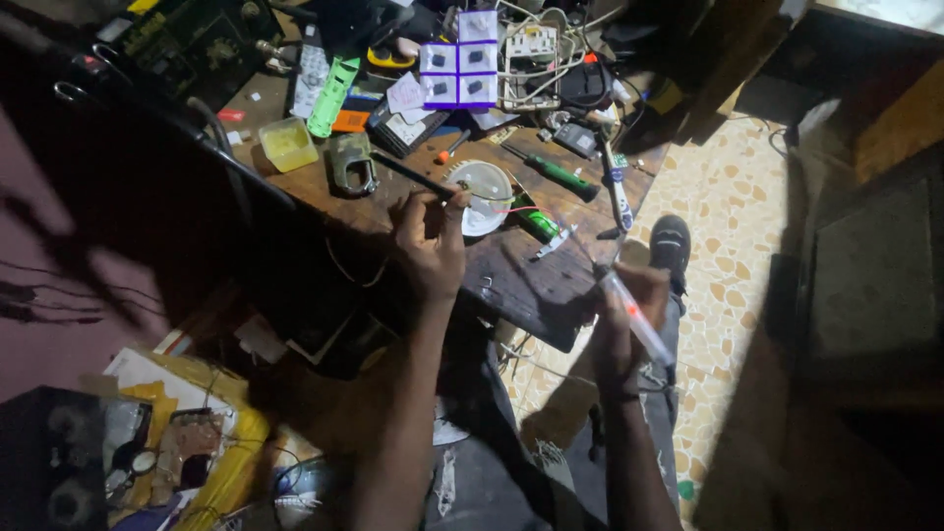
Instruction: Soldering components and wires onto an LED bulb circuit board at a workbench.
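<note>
A thin black rod [413,177] is pinched by left hand [430,251] fingers over the round white disc [482,195] nr counter's front edge; a pale pen-like tool [637,320] is gripped by right hand [629,315], tip angled toward disc.

Purple-and-white blister packets [459,61] in a grid, far bench edge

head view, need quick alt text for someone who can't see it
Seen from above, a person's left hand holds a thin black rod beside a round white part on a cluttered wooden workbench; the right hand grips a translucent pen-like tool.
</note>
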